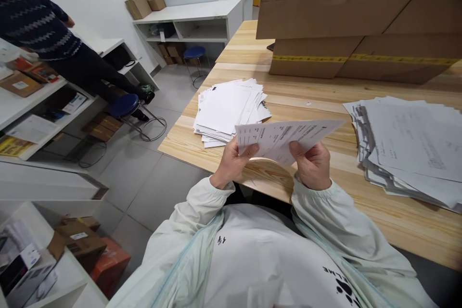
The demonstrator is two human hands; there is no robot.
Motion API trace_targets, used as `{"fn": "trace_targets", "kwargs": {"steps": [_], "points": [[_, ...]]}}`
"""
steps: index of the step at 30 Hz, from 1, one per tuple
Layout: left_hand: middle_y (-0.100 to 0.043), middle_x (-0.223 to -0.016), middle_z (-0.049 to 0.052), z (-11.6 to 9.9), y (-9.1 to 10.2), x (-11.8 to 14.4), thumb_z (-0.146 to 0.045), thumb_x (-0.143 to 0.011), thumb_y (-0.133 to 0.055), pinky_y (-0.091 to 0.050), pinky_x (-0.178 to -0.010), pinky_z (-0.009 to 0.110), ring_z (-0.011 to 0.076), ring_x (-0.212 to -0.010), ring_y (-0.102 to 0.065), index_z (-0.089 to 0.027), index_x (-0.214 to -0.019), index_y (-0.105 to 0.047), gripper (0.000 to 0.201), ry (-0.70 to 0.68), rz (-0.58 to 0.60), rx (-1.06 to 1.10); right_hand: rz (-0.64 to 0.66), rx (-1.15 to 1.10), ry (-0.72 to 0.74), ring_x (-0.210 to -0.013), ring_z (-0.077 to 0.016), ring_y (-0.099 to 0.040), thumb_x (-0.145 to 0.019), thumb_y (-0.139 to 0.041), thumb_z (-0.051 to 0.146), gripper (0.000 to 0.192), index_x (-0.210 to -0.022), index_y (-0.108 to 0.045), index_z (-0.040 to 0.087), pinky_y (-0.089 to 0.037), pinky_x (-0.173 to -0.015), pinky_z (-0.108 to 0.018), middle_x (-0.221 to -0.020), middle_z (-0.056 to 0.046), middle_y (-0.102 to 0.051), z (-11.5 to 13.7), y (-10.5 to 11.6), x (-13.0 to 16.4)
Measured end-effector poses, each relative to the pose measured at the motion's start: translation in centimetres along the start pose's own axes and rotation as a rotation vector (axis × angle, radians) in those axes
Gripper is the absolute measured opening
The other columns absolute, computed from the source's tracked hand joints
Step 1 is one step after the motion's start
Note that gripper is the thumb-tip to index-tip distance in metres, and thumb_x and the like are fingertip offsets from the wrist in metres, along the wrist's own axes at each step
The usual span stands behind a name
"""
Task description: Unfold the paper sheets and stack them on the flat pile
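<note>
A printed sheet of paper [285, 137] is held up above the near edge of the wooden table [252, 173]. My left hand [233, 161] pinches its lower left corner and my right hand [312, 163] grips its lower edge a little further right. Beyond the sheet lies a loose stack of white papers [229, 110]. A second, larger pile of printed papers [411, 149] rests on the table to my right.
Large cardboard boxes [353, 14] stand at the back of the table. A person in a dark patterned sweater [39, 19] stands at white shelves on the left, near blue stools [124, 106]. More boxes [83, 243] sit on low shelving at lower left.
</note>
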State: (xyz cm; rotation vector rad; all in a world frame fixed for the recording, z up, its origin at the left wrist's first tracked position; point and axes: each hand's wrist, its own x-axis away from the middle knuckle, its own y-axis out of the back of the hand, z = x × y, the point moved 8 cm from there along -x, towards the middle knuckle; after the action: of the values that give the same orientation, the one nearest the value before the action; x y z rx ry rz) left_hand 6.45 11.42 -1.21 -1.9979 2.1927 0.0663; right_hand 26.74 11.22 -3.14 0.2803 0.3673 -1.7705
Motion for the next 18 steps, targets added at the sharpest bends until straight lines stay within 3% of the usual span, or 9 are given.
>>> {"fn": "trace_targets", "kwargs": {"steps": [7,12,15,18], "points": [[-0.075,-0.105,0.009,0.9,0.1,0.4,-0.053,-0.080,-0.073,-0.052,-0.089,0.035,0.0227,-0.098,-0.067,-0.016,-0.105,-0.070,0.045,-0.024,0.006,-0.040,0.025,-0.023,-0.011,-0.087,-0.0196,-0.071,-0.082,-0.075,0.045,0.029,-0.102,-0.069,0.024,-0.059,-0.075,-0.033,-0.099,-0.006,-0.076,-1.0,0.0,0.4],[-0.074,-0.110,0.010,1.1,0.2,0.6,-0.054,-0.084,-0.068,-0.051,-0.093,0.035,0.0227,-0.103,-0.066,-0.016,-0.108,-0.069,0.045,-0.052,-0.006,-0.054,0.036,0.034,0.000,-0.089,-0.0224,-0.071,-0.083,-0.072,0.050,0.033,-0.102,-0.068,0.023,-0.059,-0.077,-0.037,-0.100,-0.007,-0.076,-1.1,-0.6,0.7],[-0.075,-0.103,0.009,0.5,0.2,1.1,-0.057,-0.086,-0.064,-0.052,-0.088,0.033,0.0227,-0.098,-0.066,-0.015,-0.103,-0.070,0.045,-0.037,-0.047,-0.106,0.042,0.154,0.014,-0.087,-0.0229,-0.071,-0.089,-0.064,0.052,0.034,-0.102,-0.069,0.022,-0.058,-0.076,-0.037,-0.098,-0.007,-0.076,0.4,-0.3,1.0],[-0.074,-0.107,0.009,-0.5,-1.4,2.6,-0.051,-0.090,-0.062,-0.052,-0.086,0.031,0.0224,-0.099,-0.067,-0.016,-0.108,-0.069,0.040,-0.016,-0.025,-0.108,0.006,0.385,0.037,-0.079,-0.0216,-0.069,-0.091,-0.060,0.050,0.032,-0.100,-0.071,0.021,-0.056,-0.067,-0.034,-0.090,-0.006,-0.075,3.3,2.3,1.4]]}}
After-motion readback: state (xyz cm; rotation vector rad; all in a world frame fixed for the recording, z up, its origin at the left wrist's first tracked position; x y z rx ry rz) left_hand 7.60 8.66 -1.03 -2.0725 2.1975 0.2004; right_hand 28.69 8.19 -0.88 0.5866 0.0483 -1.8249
